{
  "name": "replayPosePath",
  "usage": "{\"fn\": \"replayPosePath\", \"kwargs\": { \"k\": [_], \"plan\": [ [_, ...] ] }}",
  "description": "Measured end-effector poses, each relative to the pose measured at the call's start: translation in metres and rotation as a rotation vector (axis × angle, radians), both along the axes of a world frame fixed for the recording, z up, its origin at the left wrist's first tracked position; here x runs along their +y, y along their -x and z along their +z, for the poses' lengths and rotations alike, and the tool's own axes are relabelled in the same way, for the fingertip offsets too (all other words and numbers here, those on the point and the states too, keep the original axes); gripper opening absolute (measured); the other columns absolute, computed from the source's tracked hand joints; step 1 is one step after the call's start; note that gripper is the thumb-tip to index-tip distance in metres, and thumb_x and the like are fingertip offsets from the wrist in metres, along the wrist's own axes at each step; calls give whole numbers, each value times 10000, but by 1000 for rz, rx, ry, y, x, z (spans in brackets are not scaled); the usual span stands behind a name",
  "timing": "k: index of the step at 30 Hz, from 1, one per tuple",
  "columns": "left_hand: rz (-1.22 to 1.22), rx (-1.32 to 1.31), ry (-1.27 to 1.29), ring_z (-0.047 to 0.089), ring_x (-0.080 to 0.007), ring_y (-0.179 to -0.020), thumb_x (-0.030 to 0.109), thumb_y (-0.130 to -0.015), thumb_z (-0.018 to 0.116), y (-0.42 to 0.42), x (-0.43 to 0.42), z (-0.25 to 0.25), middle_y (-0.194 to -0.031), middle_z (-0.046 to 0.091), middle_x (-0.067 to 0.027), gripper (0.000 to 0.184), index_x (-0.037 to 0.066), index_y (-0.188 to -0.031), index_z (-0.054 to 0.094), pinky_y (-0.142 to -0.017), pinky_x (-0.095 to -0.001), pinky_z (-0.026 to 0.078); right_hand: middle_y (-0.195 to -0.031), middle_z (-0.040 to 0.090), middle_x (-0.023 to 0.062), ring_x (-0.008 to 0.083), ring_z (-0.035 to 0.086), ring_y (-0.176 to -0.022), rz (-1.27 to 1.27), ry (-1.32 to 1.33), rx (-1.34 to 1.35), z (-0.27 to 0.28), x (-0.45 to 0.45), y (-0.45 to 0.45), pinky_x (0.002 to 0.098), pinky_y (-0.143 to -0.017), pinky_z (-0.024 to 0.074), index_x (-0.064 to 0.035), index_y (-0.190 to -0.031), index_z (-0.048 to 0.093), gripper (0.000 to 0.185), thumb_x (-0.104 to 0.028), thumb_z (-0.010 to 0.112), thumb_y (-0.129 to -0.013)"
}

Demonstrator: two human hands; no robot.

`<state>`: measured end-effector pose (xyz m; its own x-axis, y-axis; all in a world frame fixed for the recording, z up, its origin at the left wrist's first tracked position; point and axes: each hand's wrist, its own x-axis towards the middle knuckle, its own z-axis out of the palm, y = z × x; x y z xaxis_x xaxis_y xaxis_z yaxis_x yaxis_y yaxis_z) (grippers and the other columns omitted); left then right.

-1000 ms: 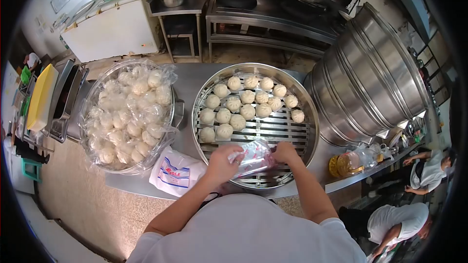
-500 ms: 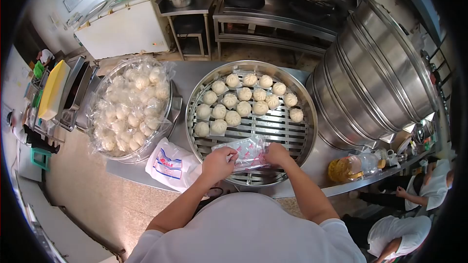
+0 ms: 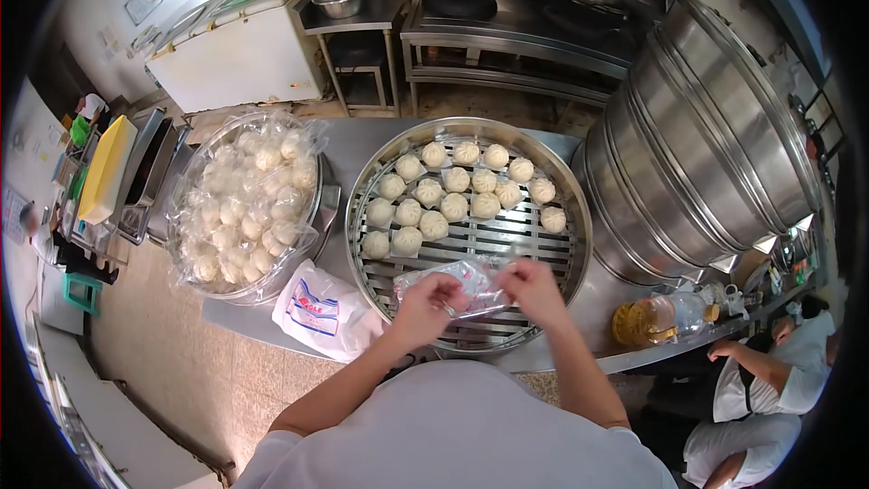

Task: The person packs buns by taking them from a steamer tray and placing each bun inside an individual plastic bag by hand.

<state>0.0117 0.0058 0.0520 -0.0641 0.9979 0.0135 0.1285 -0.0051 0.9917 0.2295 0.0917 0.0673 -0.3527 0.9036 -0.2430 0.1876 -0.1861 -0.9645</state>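
Observation:
A clear plastic bag with red print (image 3: 466,284) is held over the near part of a round slatted steamer tray (image 3: 579,254). My left hand (image 3: 425,310) pinches the bag's left side between thumb and fingers. At the bag's right end, my right hand (image 3: 536,292) has its fingers closed on the plastic, slightly blurred. Beyond the bag, several pleated buns (image 3: 453,208) sit in rows on the slats, some on small paper squares. A white plastic bag with blue and red print (image 3: 317,312) lies just left of the tray.
To the left stands a large bowl of bagged buns (image 3: 240,208). Tall stacked metal steamers (image 3: 697,145) rise on the right, with an oil bottle (image 3: 641,321) near the table edge. Two people (image 3: 778,371) are at the lower right. A stove counter (image 3: 516,45) stands behind.
My right hand has turned and shifted slightly right, its fingers now raised at the bag's end. The bag looks more crumpled. My left hand has moved a little right and down.

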Motion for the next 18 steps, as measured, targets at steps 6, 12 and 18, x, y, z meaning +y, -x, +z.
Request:
{"fn": "replayPosePath", "kwargs": {
  "k": [6,12,18],
  "plan": [
    [-22,-439,198,577,-111,-741,54,-1061,555,-7,10,-5,-900,594,-24,60,50,-1006,579,-640,-287,513,-696,610,4,70,558,-629,-80,164,365,7,-15,47,255,-561,446,-21,-825,665,204,-115,638,-1004],
    [25,-459,267,643,-160,-729,77,-974,620,18,27,10,-879,660,-55,49,39,-962,590,-628,-297,565,-761,626,25,95,560,-703,242,-395,-79,9,-8,75,278,-632,474,-13,-923,669,105,-79,623,-990],
    [308,702,-63,612,-203,-564,200,-1019,610,101,68,-58,-611,578,-53,229,13,-886,608,-530,-326,524,-822,649,48,109,579,-745,175,-65,66,-12,79,71,292,-685,502,3,-1095,665,147,-73,615,-980]
  ]
}}
